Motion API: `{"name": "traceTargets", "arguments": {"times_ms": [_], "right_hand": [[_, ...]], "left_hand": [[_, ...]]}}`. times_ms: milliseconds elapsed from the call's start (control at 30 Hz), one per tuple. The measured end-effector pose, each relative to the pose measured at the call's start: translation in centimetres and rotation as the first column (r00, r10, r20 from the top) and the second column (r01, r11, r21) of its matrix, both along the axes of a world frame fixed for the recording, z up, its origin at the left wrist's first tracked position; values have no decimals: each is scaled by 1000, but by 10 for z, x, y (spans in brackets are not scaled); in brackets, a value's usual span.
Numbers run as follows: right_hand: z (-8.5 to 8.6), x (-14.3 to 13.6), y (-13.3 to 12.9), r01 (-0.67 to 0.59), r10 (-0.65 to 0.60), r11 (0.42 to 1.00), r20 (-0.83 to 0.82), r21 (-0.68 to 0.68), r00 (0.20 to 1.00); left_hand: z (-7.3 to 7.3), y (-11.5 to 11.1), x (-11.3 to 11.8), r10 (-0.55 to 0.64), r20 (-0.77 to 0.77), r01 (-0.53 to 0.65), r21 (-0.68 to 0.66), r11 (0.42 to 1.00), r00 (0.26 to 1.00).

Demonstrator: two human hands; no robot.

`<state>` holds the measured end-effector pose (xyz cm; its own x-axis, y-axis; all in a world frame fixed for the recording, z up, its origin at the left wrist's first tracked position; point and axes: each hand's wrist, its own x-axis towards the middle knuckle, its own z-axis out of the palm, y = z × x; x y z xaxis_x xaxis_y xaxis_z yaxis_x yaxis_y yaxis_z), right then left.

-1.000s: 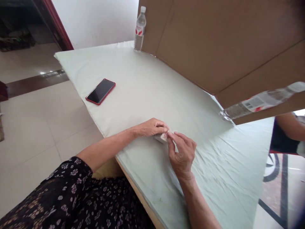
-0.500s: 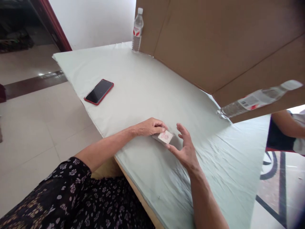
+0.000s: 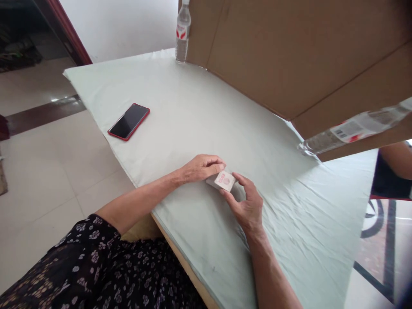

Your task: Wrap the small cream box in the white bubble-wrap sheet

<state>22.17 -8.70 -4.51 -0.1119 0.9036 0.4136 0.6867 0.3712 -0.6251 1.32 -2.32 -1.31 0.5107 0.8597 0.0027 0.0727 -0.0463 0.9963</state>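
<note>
"Where's the small white rectangular box w/ red print (image 3: 225, 181)?"
"Btwn the hands: L hand (image 3: 200, 168) gripping one end, R hand (image 3: 247, 206) pinching the other (print in plain view)."
"Nearby?"
"Flat black phone in red case (image 3: 129, 122), well beyond L hand."

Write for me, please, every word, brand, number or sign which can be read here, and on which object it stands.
No text can be quoted with certainty.
Small box: red print on its pale end, too small to read.
Far bottle: red marks and lettering on the label, too blurred to read.
Bottle at the right: label with a dark barcode-like patch, no legible words.
</note>
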Motion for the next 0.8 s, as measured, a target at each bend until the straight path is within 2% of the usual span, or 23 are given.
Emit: {"name": "traceTargets", "arguments": {"times_ms": [67, 133, 333, 433, 533, 700, 800], "right_hand": [[-4, 1, 2, -20, 20, 998, 4, -59, 1000], [-8, 3, 3, -50, 50, 993, -5, -107, 999], [-13, 8, 1, -86, 80, 989, -58, -118, 995], [-13, 8, 0, -82, 74, 989, -72, -122, 995], [-15, 7, -1, -51, 41, 990, -72, -135, 997], [-14, 6, -2, 35, -43, 996, -98, -86, 994], [-13, 7, 0, 11, -18, 995, -66, -95, 998]], "left_hand": [[1, 1, -2, 73, -50, -72, 29, 997, 996], [2, 2, -4, 90, -116, -86, 41, 995, 989], [2, 0, -6, -118, -238, 153, 137, 979, 964], [0, -2, -5, -141, -288, 204, 203, 958, 947], [-3, -4, -2, -121, -298, 200, 249, 948, 947], [-8, -6, 4, -33, -268, 122, 323, 939, 963], [-7, -4, 5, -25, -320, 138, 335, 932, 947]]}}
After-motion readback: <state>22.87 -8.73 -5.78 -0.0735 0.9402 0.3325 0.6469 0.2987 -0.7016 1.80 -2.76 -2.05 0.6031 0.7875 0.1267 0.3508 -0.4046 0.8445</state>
